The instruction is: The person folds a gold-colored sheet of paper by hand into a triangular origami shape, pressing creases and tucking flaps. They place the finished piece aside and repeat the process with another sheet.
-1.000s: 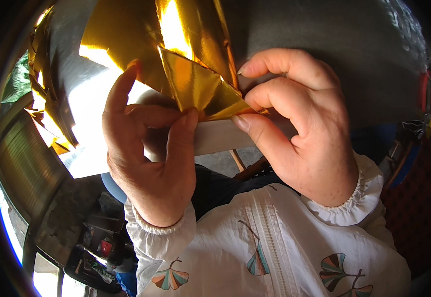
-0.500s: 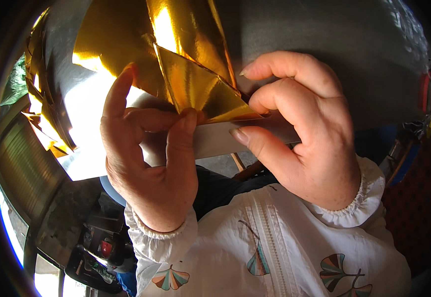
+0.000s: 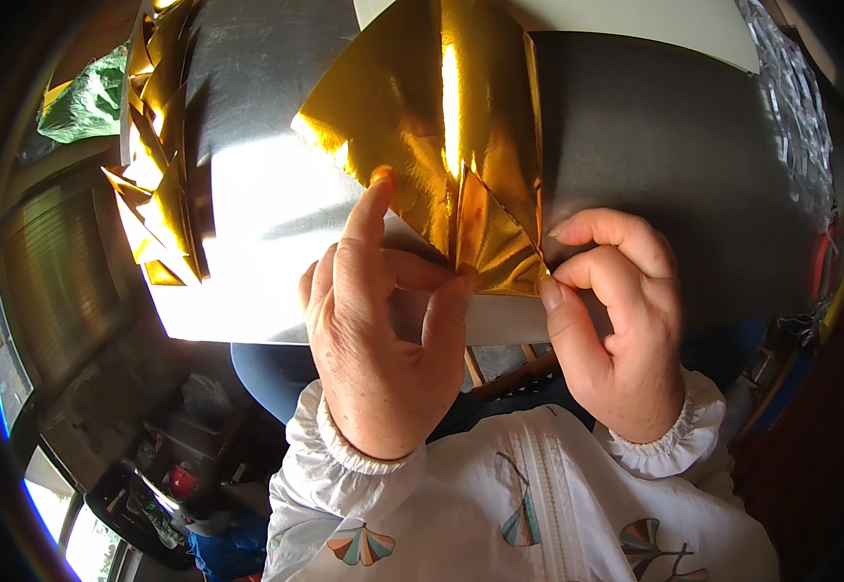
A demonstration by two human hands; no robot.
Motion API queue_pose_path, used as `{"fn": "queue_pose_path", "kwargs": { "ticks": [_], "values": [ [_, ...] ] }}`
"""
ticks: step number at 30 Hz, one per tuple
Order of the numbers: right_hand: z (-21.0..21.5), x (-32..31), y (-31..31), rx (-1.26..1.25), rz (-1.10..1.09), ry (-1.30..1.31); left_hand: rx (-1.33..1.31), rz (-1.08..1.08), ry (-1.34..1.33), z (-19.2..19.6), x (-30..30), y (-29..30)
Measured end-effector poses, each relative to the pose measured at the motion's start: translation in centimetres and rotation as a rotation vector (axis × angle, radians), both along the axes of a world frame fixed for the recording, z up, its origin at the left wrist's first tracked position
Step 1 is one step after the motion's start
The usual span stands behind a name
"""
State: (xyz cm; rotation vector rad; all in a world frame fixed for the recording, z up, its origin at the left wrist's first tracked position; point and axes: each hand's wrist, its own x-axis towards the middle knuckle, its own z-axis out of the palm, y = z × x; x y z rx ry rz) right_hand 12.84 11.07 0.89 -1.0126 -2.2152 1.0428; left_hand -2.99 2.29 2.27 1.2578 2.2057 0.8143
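A sheet of shiny gold foil paper (image 3: 393, 107), creased and folded, lies over the table near its front edge. Its near right corner is turned into a small triangular flap. My left hand (image 3: 373, 320) pinches the near end of the fold between thumb and a finger, while its index finger stretches out along the sheet's left edge. With thumb and index finger, my right hand (image 3: 626, 310) grips the flap's right tip; the other fingers curl loosely beside it.
On the left of the grey metal table (image 3: 655, 136) stands a row of folded gold foil pieces (image 3: 165, 145). A pale sheet (image 3: 635, 24) lies at the far side. Clear crinkled plastic (image 3: 795, 116) lines the right edge, and a green plastic bag (image 3: 87, 102) sits far left.
The view has shifted, so table and foil appear further right. My right thumb and index finger have closed on the flap's tip, where they were apart before. My left hand keeps its pinch.
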Motion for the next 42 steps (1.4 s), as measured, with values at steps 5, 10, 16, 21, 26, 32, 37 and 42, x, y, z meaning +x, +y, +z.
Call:
{"fn": "queue_pose_path", "kwargs": {
  "ticks": [5,10,16,21,26,32,37,42],
  "values": [
    [0.0,-0.2,-0.4,0.007,-0.015,-0.039,0.055,0.019,-0.009,0.1,0.1,0.1],
    [0.0,-0.2,-0.4,0.003,-0.011,-0.032,0.135,0.029,0.007,-0.5,0.3,0.1],
    [0.0,-0.3,-0.3,0.015,0.000,-0.060,0.102,0.048,0.060,-0.4,0.5,0.0],
    [0.0,-0.4,-0.2,0.022,-0.001,-0.058,0.092,0.052,0.094,-0.3,0.6,0.2],
    [0.0,-0.4,-0.2,0.025,-0.009,-0.054,0.099,0.059,0.123,-0.3,0.7,0.2],
    [-0.1,-0.5,-0.2,0.058,-0.004,-0.053,0.093,0.093,0.151,-0.3,1.1,0.3],
    [-0.3,-0.4,-0.1,0.062,-0.006,-0.032,0.063,0.096,0.247,-0.2,1.7,0.4],
    [-0.4,-0.5,0.1,0.061,-0.006,-0.001,0.082,0.109,0.213,-0.4,1.9,0.4]
  ]
}}
